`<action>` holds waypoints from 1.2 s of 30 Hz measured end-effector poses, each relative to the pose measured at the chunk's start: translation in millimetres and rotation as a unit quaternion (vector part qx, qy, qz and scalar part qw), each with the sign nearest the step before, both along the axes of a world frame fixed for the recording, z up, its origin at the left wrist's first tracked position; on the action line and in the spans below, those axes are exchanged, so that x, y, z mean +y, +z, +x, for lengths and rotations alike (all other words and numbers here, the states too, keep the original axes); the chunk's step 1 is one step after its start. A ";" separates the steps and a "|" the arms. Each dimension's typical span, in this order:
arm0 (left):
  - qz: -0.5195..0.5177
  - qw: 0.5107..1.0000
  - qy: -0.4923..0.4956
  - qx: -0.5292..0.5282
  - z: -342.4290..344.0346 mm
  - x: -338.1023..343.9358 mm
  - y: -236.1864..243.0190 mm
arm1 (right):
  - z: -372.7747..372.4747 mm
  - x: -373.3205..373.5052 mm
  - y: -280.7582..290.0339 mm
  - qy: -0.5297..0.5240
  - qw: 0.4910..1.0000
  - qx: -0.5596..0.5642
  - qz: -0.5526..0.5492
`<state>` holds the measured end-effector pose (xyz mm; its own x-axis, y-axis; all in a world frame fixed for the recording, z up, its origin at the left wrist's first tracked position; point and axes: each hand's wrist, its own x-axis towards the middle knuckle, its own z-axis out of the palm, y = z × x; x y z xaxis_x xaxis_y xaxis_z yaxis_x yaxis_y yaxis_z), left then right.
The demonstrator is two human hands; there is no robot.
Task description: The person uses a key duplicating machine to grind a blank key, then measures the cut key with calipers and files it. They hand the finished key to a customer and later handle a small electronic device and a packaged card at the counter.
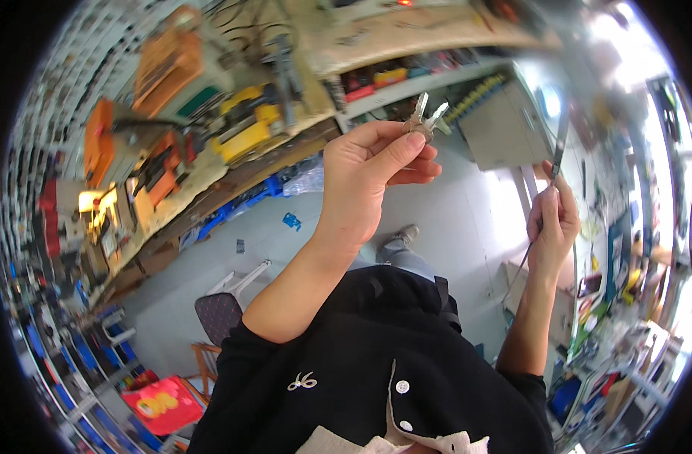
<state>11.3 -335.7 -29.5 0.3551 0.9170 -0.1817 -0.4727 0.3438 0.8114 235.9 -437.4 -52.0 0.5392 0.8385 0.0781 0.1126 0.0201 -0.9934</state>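
Up in front of me, near the middle of the view, my left hand (pixel 372 155) pinches a pair of metal keys (pixel 425 117) between thumb and fingers. Their blades point up and spread apart, while their heads are partly hidden by the fingertips. Off to the right, my right hand (pixel 554 219) is closed on a long thin metal tool (pixel 560 144). A flat bright part of it rises above the fingers, and a thin dark rod slants down below them. The hands are well apart, and the tool does not touch the keys.
A workbench (pixel 285 151) at the left carries yellow and orange machines, with a yellow one (pixel 244 132) near its edge. A grey cabinet (pixel 501 125) stands ahead. Below left are a chair (pixel 217 314) and a red patterned cloth (pixel 161 405). Cluttered shelves line the right.
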 end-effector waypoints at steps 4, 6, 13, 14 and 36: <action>-0.002 0.997 -0.076 0.008 83.9 -19.9 -2.5 | 52.3 -41.1 -8.9 -0.067 0.998 0.011 -0.013; -0.006 0.994 -0.111 0.019 118.3 -28.1 -3.6 | 73.3 -62.4 -9.4 -0.099 0.995 -0.001 -0.033; -0.014 0.967 -0.251 0.027 187.5 -51.6 -6.3 | 111.1 -111.1 -16.4 -0.245 0.967 -0.042 -0.056; -0.016 0.963 -0.267 0.023 192.4 -54.0 -7.1 | 111.6 -116.5 -16.6 -0.269 0.959 -0.053 -0.071; -0.146 0.853 -0.500 0.035 199.1 -22.9 -28.2 | 63.2 -126.7 -6.8 -0.250 0.923 0.109 -0.272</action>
